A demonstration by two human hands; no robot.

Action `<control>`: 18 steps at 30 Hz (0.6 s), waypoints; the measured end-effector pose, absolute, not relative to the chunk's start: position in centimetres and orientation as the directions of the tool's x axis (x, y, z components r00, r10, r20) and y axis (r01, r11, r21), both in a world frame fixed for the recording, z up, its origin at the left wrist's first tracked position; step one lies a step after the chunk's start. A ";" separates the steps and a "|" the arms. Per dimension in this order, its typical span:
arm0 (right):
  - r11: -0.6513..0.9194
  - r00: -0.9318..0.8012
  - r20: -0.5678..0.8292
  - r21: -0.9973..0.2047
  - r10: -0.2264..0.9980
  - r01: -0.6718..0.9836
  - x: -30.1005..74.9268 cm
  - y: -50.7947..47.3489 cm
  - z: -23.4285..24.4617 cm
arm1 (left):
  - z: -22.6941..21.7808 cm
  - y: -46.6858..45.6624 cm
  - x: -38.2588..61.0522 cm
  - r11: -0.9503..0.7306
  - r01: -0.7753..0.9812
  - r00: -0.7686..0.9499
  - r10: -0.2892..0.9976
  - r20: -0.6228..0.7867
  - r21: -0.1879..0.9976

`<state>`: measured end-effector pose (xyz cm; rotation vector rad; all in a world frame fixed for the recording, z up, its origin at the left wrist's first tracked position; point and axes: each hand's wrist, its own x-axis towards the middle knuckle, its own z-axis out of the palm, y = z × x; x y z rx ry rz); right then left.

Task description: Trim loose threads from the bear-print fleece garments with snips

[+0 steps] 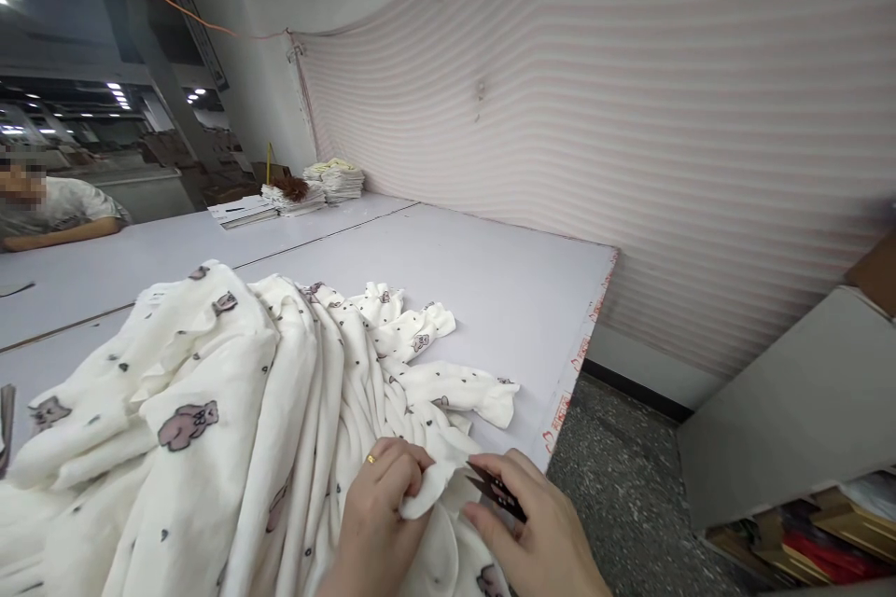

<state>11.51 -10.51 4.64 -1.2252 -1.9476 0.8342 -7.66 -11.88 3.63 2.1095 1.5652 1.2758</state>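
Note:
A heap of white garments (294,392) printed with bears and small dark marks lies across the near part of the table. My left hand (384,508), with a ring on one finger, is closed on a folded edge of the white fabric. Just to its right, my right hand (536,522) grips a pair of dark thread snips (498,492) between thumb and fingers. The blades point left toward the fabric edge beside my left hand. Several sleeves (466,387) spread out to the right of the heap.
The pale table (483,252) has a taped right edge, beyond which lies speckled floor (630,485). Folded stacks (336,182) and papers (244,212) sit at the back. A person (60,210) leans on the table at left. A grey cabinet (784,410) stands at right.

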 end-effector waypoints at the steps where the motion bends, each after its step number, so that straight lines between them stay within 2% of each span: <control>1: 0.347 -0.288 0.240 -0.840 0.927 0.417 11.1 -10.6 4.3 | 3.7 -11.9 -7.5 -0.338 0.634 0.010 0.903 0.429 0.696; 4: 0.394 -0.237 0.334 -0.873 0.912 0.288 9.5 -10.5 3.6 | 4.1 -11.9 -7.0 -0.159 0.509 -0.048 0.976 0.212 0.846; 6: 0.406 -0.257 0.344 -0.880 0.903 0.249 8.3 -10.0 3.4 | 4.4 -11.8 -6.8 -0.126 0.421 -0.030 0.988 0.153 0.898; 8: 0.346 -0.245 0.298 -0.920 0.922 0.183 7.5 -9.3 3.3 | 4.6 -11.8 -6.7 -0.082 0.332 -0.055 0.993 0.106 0.940; 12: 0.176 -0.173 0.168 -0.984 0.971 0.033 7.1 -8.5 3.0 | 4.2 -11.8 -6.9 0.102 0.150 -0.226 0.972 -0.066 0.983; 15: 0.231 -0.211 0.207 -0.968 0.955 0.096 7.9 -8.9 2.8 | 3.8 -11.8 -6.9 0.145 -0.003 -0.289 0.947 -0.140 0.989; 18: 0.341 -0.261 0.271 -0.898 0.927 0.279 8.5 -9.7 2.6 | 3.6 -11.9 -6.6 0.111 -0.025 -0.306 0.945 -0.114 0.993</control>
